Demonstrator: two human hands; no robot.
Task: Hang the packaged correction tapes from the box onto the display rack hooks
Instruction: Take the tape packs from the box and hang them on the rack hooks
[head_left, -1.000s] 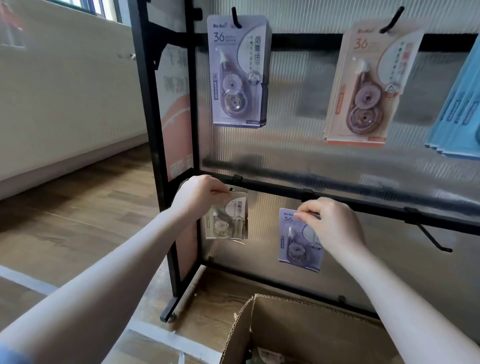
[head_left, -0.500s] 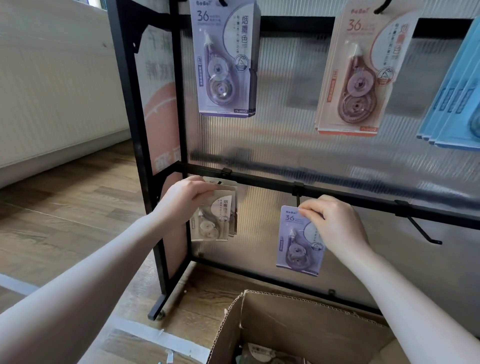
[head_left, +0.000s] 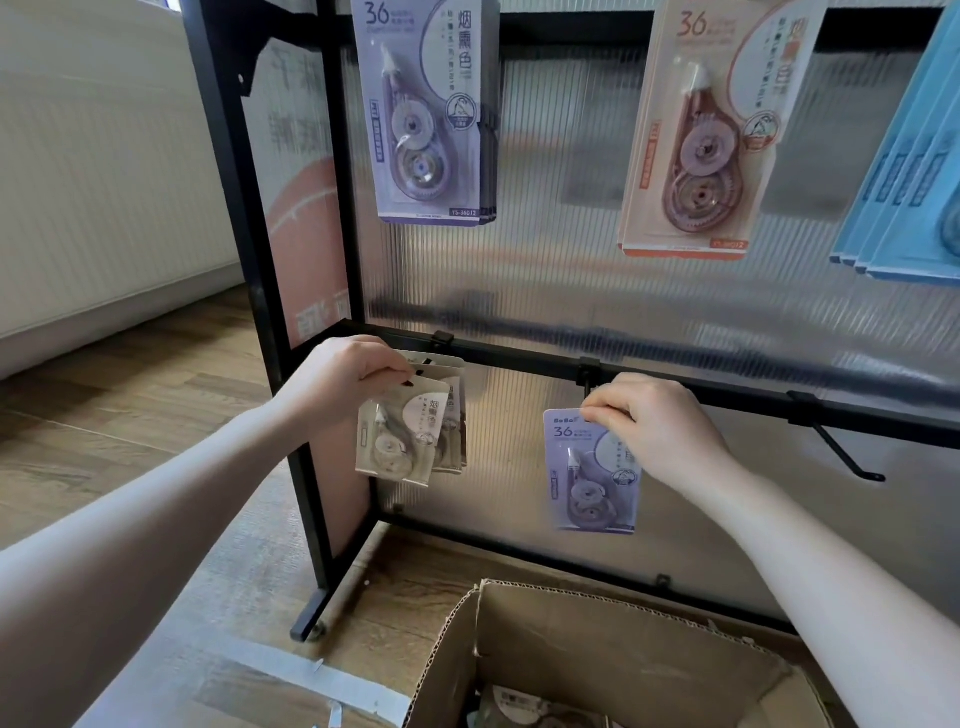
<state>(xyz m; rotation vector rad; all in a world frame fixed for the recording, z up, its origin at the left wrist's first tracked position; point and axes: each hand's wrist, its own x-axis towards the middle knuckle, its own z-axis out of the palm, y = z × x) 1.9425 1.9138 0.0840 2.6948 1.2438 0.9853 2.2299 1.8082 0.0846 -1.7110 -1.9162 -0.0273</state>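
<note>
Display rack (head_left: 270, 291): lower bar hooks in use. Left hand (head_left: 343, 379) pinches a beige pack (head_left: 397, 436) at its hook; right hand (head_left: 654, 426) pinches a purple pack (head_left: 589, 478) likewise. Packs look light, stiff-carded; hold by top edge.

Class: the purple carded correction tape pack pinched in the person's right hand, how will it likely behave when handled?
The purple carded correction tape pack hangs flat from the right hand's top-corner pinch, so probably stiff and light. Its glossy clear blister may be slippery. Held by one corner, it would likely swing.
</note>
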